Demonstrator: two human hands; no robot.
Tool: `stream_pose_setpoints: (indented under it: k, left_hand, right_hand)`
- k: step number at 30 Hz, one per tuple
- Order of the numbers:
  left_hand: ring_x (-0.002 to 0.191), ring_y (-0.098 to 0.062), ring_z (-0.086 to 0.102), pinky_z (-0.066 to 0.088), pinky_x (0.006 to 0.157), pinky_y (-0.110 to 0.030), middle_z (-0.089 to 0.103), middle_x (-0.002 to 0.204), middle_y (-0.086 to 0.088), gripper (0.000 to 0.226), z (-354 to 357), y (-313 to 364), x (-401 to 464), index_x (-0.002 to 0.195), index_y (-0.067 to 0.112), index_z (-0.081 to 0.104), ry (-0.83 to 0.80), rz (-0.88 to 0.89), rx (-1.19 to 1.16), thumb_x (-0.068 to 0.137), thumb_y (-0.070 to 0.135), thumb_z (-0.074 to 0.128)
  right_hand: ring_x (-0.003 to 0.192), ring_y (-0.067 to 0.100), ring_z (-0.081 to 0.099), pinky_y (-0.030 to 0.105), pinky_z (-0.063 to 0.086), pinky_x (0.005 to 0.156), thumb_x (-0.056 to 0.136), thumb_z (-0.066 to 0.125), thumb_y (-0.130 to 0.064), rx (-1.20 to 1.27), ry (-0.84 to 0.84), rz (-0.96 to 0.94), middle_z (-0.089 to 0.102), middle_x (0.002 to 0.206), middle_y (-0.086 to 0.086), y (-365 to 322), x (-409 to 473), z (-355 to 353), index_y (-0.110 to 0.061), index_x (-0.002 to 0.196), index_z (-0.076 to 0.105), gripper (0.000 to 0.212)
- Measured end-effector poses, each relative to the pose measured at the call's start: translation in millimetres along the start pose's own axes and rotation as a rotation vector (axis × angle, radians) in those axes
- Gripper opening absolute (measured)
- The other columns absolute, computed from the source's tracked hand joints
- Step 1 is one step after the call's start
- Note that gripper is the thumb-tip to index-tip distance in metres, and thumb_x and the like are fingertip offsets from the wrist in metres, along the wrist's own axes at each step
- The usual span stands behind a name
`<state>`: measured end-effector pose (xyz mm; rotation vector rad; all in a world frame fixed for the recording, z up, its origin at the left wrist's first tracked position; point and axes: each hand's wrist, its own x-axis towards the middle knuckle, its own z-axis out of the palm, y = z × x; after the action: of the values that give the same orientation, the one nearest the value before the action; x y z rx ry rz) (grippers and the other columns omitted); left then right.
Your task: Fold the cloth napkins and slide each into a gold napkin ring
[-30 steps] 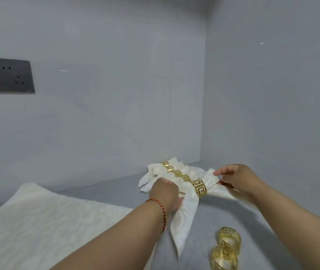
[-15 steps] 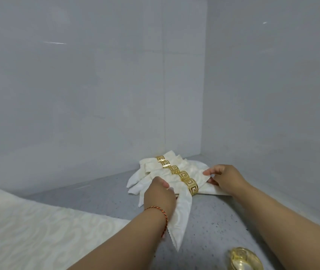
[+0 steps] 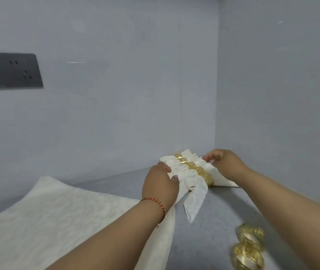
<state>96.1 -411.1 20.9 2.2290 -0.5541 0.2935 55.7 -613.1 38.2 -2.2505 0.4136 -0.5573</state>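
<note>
A row of folded napkins (image 3: 186, 173), each inside a gold ring (image 3: 194, 168), lay in the back corner of the grey counter (image 3: 213, 221), close to the wall. The left hand (image 3: 160, 184) rested on the near left ends of the napkins, its grip loose with the thumb against the cloth. The right hand (image 3: 223, 160) touched the far right ends, fingers relaxed and holding nothing. Two spare rings (image 3: 249, 244) lay blurred on the counter near the right forearm. A flat cloth (image 3: 57, 217) was spread on the left.
</note>
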Motion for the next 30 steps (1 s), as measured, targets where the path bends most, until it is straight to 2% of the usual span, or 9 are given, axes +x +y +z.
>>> stream_pose_setpoints:
  k: [4,6,8,11,16,19,22,25,30]
  left_hand:
    - [0.09,-0.016,0.051,0.035,0.072,-0.023,0.057,0.11,-0.003,0.021,-63.8,-36.9,-41.2,0.109,0.018,0.052,-0.019,0.016,0.057,0.091,0.029,0.057]
    - [0.093,-0.014,0.052,0.037,0.076,-0.023,0.056,0.112,0.0,0.025,-96.4,-59.2,-64.7,0.112,0.018,0.052,-0.028,-0.009,0.077,0.092,0.032,0.057]
    - [0.096,-0.013,0.053,0.038,0.078,-0.023,0.056,0.112,0.002,0.025,-130.0,-84.3,-91.0,0.112,0.018,0.053,-0.045,-0.052,0.087,0.092,0.034,0.057]
    - [0.098,-0.013,0.055,0.044,0.08,-0.023,0.057,0.11,0.003,0.024,-180.5,-119.1,-133.2,0.111,0.018,0.054,-0.097,-0.111,0.113,0.093,0.033,0.058]
    - [0.081,-0.005,0.056,0.043,0.069,-0.013,0.062,0.09,0.011,0.004,-249.4,-158.7,-203.6,0.09,0.024,0.061,-0.191,-0.122,0.194,0.089,0.026,0.064]
    - [0.075,0.005,0.053,0.039,0.065,-0.006,0.063,0.083,0.015,0.016,-272.7,-162.0,-243.9,0.077,0.032,0.06,-0.305,-0.042,0.208,0.083,0.022,0.07]
    - [0.08,0.012,0.049,0.037,0.071,-0.006,0.059,0.085,0.027,0.018,-275.8,-153.4,-277.1,0.087,0.031,0.066,-0.453,0.009,0.174,0.076,0.036,0.078]
    - [0.076,0.011,0.045,0.037,0.069,-0.008,0.053,0.09,0.022,0.029,-261.5,-148.8,-296.7,0.094,0.034,0.066,-0.548,0.036,0.142,0.072,0.042,0.081]
    - [0.067,0.001,0.044,0.037,0.064,-0.014,0.054,0.08,0.017,0.009,-245.5,-145.9,-300.6,0.082,0.029,0.069,-0.552,0.069,0.081,0.08,0.035,0.076]
  right_hand:
    - [0.079,0.011,0.062,0.014,0.043,0.064,0.091,0.055,-0.003,0.066,-0.171,-0.093,0.069,0.082,-0.003,-72.0,-40.3,45.4,-0.013,0.09,0.069,0.018]
    - [0.071,0.005,0.061,0.008,0.043,0.058,0.09,0.057,-0.005,0.031,-0.286,-0.163,0.068,0.079,-0.007,-108.0,-69.1,71.0,-0.009,0.092,0.07,0.013]
    - [0.075,0.004,0.061,0.013,0.044,0.065,0.089,0.061,-0.013,-0.04,-0.392,-0.23,0.071,0.085,-0.006,-139.1,-102.4,97.9,-0.014,0.093,0.071,0.011]
    - [0.089,0.013,0.064,0.022,0.047,0.075,0.087,0.064,-0.023,-0.129,-0.552,-0.328,0.071,0.094,-0.006,-167.3,-150.6,142.4,-0.019,0.092,0.072,0.01]
    - [0.069,0.001,0.051,0.01,0.037,0.06,0.087,0.063,-0.027,-0.286,-0.719,-0.484,0.056,0.076,-0.016,-187.7,-226.9,192.1,-0.017,0.099,0.07,0.017]
    - [0.064,-0.001,0.05,0.01,0.037,0.059,0.085,0.064,-0.033,-0.278,-0.837,-0.537,0.057,0.076,-0.015,-190.3,-265.1,189.5,-0.024,0.092,0.068,0.012]
    - [0.066,-0.005,0.052,0.01,0.041,0.06,0.083,0.067,-0.036,-0.274,-0.889,-0.573,0.059,0.076,-0.02,-188.5,-293.4,171.2,-0.029,0.092,0.067,0.011]
    - [0.076,-0.003,0.056,0.016,0.046,0.071,0.079,0.071,-0.044,-0.257,-0.949,-0.582,0.062,0.088,-0.015,-182.6,-312.5,153.1,-0.032,0.097,0.066,0.022]
    - [0.084,-0.005,0.055,0.013,0.044,0.073,0.077,0.075,-0.043,-0.195,-0.987,-0.607,0.06,0.095,-0.014,-170.1,-332.9,131.8,-0.034,0.099,0.066,0.025]
